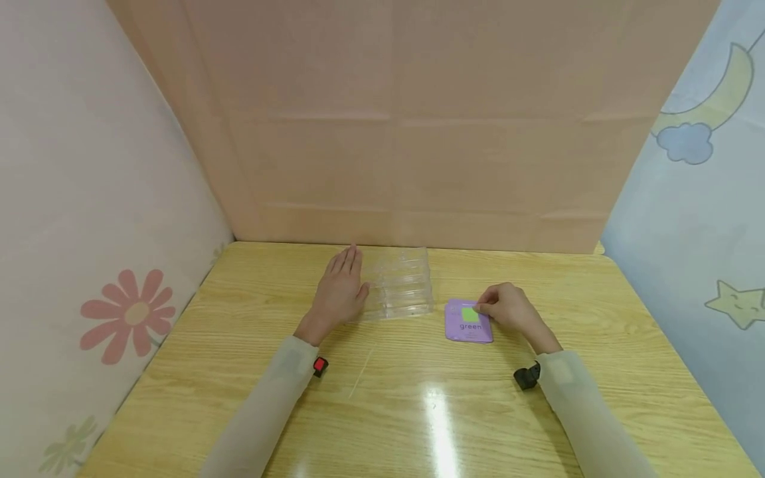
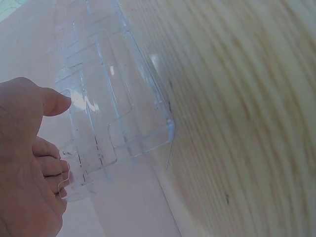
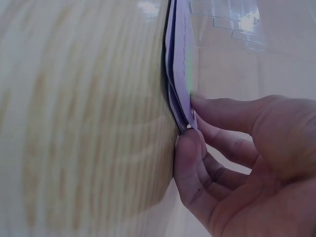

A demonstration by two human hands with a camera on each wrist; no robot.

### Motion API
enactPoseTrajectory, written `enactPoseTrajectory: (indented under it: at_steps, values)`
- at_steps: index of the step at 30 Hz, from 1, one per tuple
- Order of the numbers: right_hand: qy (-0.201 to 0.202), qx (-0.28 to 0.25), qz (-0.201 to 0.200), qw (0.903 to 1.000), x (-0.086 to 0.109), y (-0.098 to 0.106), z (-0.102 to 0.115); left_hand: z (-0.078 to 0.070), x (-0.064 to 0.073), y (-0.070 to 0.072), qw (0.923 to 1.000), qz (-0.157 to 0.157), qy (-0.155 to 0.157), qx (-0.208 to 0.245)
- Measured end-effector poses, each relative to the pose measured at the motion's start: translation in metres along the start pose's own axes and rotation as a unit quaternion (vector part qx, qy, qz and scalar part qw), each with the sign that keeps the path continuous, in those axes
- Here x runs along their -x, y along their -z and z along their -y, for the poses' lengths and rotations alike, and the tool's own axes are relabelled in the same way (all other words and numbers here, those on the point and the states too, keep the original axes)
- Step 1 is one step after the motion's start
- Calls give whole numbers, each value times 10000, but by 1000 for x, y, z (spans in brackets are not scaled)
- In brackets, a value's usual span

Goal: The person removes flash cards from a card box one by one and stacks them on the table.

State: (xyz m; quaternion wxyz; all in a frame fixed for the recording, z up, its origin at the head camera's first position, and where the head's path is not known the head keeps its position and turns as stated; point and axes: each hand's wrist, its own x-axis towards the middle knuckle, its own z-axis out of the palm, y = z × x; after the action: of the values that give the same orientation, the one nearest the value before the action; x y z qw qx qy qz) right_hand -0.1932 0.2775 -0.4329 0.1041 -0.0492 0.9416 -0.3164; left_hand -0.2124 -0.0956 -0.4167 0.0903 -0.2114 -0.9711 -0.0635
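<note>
A clear plastic tray [image 1: 408, 287] with several long compartments lies on the table near the back. My left hand [image 1: 339, 287] lies along its left side, fingers pointing away and thumb towards the tray. In the left wrist view, that thumb overlaps the see-through tray [image 2: 121, 98]. To the right of the tray lies a small stack of purple cards [image 1: 455, 328]; the top one bears a green square and the word "green". My right hand [image 1: 512, 309] pinches the stack's right edge. The right wrist view shows the thumb on the top face and fingertips at the underside of the cards [image 3: 178, 69].
The wooden table [image 1: 382, 398] runs back to a brown paper-like backdrop [image 1: 388, 166]. A patterned wall with a flower [image 1: 128, 315] stands at the left, another with a moon and star [image 1: 738, 303] at the right. Each wrist wears a small dark camera mount [image 1: 527, 377].
</note>
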Motion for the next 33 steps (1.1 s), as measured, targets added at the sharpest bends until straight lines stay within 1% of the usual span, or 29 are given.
enactPoseTrajectory:
  at_steps: [4,12,17,21,24,28,33]
  values:
    - [12,26,-35,10000,-1,1,-2,-1,-1,1,10000,22,-2,43]
    - [-47,-108,43,9999,-5,-5,-2,4,0,-1,9995,219,186,147]
    - [11,-62,22,10000,-5,-5,-2,7,0,-1,9989,193,159,386]
    - [115,-35,23,9999,-6,-1,-5,9,-2,-1,9985,97,78,537]
    - [180,-204,9,9996,-7,3,-9,10,-6,2,9980,27,32,633]
    - [221,-409,-59,9989,-5,6,-12,10,-8,8,9963,-43,99,854]
    - [562,-392,-173,9975,-1,9,-8,13,-8,15,9932,-207,139,1135]
